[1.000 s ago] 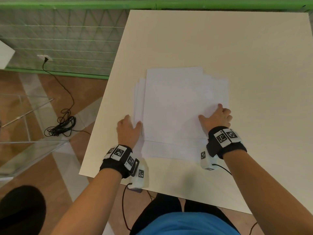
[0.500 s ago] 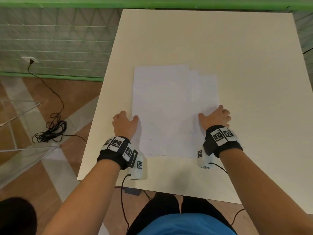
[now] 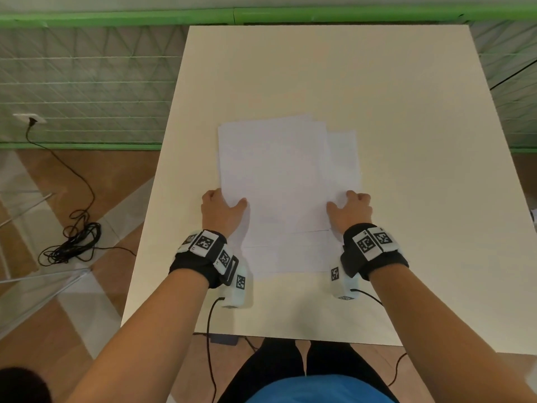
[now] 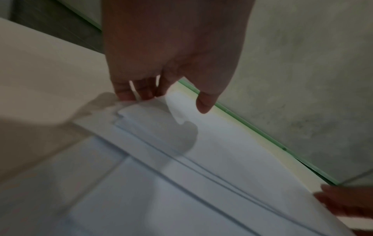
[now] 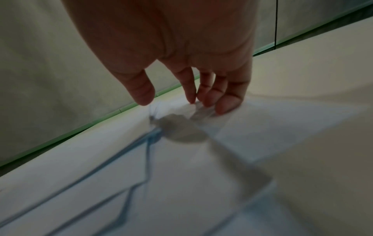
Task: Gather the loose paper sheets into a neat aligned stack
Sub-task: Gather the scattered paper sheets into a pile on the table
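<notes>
A pile of white paper sheets [image 3: 279, 175] lies in the middle of the cream table [image 3: 377, 97]. Its left edge looks flush, while lower sheets stick out at the right [image 3: 343, 158] and at the near end [image 3: 290, 257]. My left hand [image 3: 225, 206] is at the pile's left edge, fingers [image 4: 131, 92] down against the sheet edges and thumb [image 4: 203, 103] over the top sheet. My right hand [image 3: 350, 207] is at the right edge, with its fingertips [image 5: 226, 102] pressing on the protruding sheet and its thumb [image 5: 143, 94] apart. Neither hand grips a sheet.
The table's left edge [image 3: 157, 199] runs close to my left hand, with the floor and a coiled black cable [image 3: 72, 239] beyond it. A green rail [image 3: 261, 16] and mesh fence stand behind the table. Wrist-camera cables hang at the near edge [image 3: 209, 321].
The sheets that stuck out on the left are now flush with the top sheet. Both hands have moved inward against the pile, and the overhang on the right has shrunk.
</notes>
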